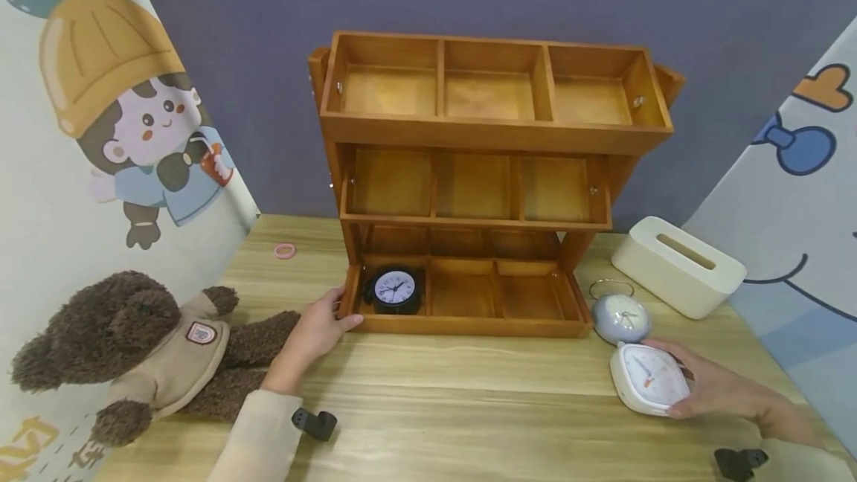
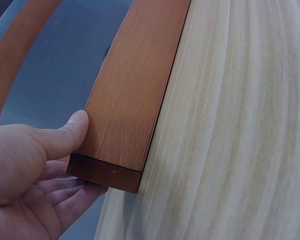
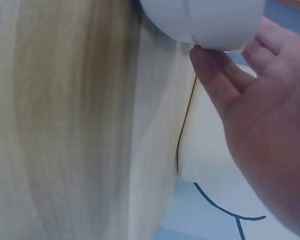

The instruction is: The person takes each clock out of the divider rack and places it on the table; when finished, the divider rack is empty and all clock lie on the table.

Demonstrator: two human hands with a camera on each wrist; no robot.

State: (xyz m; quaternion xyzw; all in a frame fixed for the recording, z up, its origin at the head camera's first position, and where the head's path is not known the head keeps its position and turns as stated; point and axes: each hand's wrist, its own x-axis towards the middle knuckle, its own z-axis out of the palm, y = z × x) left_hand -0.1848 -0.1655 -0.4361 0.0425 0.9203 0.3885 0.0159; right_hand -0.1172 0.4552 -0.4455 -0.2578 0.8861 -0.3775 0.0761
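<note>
A brown wooden rack [image 1: 495, 138] has three tiers of divided trays. My left hand [image 1: 321, 329] grips the front left corner of its lowest tray; in the left wrist view the thumb lies on the wooden front board [image 2: 130, 90] and the fingers are round the end. A black alarm clock [image 1: 395, 290] sits in that tray's left compartment. My right hand [image 1: 716, 385] holds a white square alarm clock [image 1: 652, 378] by its right side, to the right of the rack. Just behind it stands a grey-blue round alarm clock [image 1: 619, 318]. In the right wrist view the white clock's [image 3: 210, 22] face is hidden.
A cream tissue box [image 1: 676, 266] stands at the back right by the wall. A brown teddy bear [image 1: 181, 348] in a beige top lies on the left, close to my left arm. On the wooden table [image 1: 462, 407], a pink ring [image 1: 284, 251] lies left of the rack.
</note>
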